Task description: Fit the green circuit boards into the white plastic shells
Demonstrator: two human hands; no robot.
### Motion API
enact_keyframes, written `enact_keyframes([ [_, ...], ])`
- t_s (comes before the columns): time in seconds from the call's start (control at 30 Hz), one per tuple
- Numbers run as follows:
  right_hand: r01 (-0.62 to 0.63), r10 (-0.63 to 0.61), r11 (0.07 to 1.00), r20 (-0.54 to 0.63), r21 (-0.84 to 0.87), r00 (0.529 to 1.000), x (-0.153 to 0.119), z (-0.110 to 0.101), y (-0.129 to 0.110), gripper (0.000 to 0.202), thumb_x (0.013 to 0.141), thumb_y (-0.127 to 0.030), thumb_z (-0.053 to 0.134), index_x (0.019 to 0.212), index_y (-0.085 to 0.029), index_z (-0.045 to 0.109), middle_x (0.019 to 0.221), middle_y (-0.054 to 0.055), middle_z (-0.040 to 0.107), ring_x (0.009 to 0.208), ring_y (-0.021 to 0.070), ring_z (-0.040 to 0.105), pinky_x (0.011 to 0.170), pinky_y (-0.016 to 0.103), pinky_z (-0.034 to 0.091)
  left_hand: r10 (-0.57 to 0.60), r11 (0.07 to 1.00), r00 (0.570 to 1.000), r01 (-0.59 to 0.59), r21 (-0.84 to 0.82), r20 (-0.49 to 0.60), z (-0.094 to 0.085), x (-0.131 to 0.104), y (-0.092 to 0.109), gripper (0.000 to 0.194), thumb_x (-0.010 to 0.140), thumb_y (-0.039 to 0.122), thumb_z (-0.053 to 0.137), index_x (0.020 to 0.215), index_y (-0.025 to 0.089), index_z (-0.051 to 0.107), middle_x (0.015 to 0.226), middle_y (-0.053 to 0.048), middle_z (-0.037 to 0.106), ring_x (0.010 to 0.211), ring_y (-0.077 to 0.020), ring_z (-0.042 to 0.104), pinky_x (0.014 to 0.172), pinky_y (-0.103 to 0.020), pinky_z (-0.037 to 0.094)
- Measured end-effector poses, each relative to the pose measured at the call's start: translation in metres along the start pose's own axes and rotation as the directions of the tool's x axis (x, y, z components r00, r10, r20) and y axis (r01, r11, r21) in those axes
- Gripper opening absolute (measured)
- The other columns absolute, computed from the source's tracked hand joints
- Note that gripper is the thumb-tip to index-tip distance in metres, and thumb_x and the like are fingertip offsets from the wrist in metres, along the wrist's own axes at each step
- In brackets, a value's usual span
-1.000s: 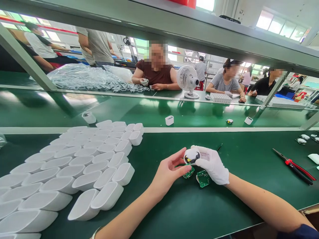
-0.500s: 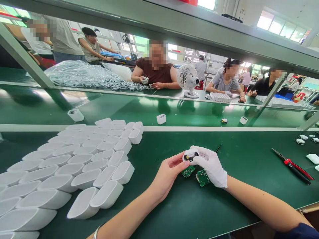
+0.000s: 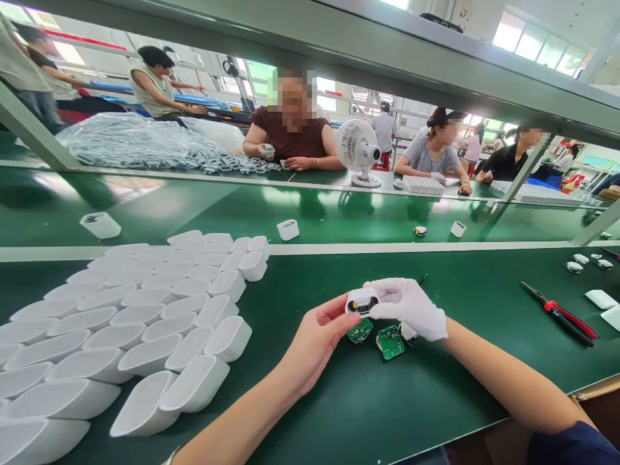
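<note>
A small white plastic housing (image 3: 357,296) with dark and yellow parts inside its open end is held between both hands, above the green table. My bare left hand (image 3: 320,336) grips it from the left, thumb along the lower edge. My right hand (image 3: 404,307), in a white glove, pinches its right side. Just below lie two green circuit boards, one (image 3: 360,330) partly behind my left fingertips, the other (image 3: 390,342) under my gloved hand. The tip of a thin dark tool (image 3: 423,279) shows behind the glove.
Many empty white housings (image 3: 188,303) stand in rows on the left. Red-and-black pliers (image 3: 562,315) lie at right, near white pieces (image 3: 600,298). Behind, a green belt (image 3: 232,213) carries a few housings (image 3: 288,229). A metal frame (image 3: 310,39) crosses above. Co-workers sit opposite beside a fan (image 3: 358,152).
The gloved hand has shifted its hold along the housing's right side, its fingers straighter. Housings on the belt have moved left. The view has turned slightly.
</note>
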State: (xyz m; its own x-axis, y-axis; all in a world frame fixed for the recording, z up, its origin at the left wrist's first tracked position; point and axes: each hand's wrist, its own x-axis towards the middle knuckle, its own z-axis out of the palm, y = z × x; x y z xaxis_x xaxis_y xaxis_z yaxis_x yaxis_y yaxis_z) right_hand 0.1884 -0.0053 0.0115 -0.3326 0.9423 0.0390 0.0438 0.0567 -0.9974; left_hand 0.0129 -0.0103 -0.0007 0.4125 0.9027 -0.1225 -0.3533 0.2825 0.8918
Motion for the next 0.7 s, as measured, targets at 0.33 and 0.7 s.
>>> enact_keyframes([
  [0.33,-0.217,0.156,0.892,-0.181,-0.397,0.971,0.012,-0.027,0.012,0.023,0.076,-0.017,0.049,0.087,-0.016,0.070,0.070,0.002,0.062,0.060,0.0115,0.054,0.060,0.025,0.047,0.075,0.984,0.968,-0.032,0.178,-0.241,-0.006,0.005,0.000,0.037,0.066,0.029,0.069,0.100,0.016,0.066,0.081,-0.002,0.063,0.080,-0.0160,0.062,0.084,-0.029,0.049],
  [0.7,-0.142,0.117,0.923,-0.090,-0.358,0.989,-0.003,0.001,-0.004,0.025,0.080,-0.027,0.053,0.101,-0.021,0.066,0.071,-0.001,0.060,0.053,0.0080,0.044,0.048,0.020,0.039,0.217,0.663,0.976,-0.122,0.739,-0.034,-0.007,0.003,-0.007,0.055,0.064,0.039,0.071,0.116,0.024,0.061,0.082,-0.002,0.062,0.057,-0.0138,0.052,0.059,-0.029,0.048],
])
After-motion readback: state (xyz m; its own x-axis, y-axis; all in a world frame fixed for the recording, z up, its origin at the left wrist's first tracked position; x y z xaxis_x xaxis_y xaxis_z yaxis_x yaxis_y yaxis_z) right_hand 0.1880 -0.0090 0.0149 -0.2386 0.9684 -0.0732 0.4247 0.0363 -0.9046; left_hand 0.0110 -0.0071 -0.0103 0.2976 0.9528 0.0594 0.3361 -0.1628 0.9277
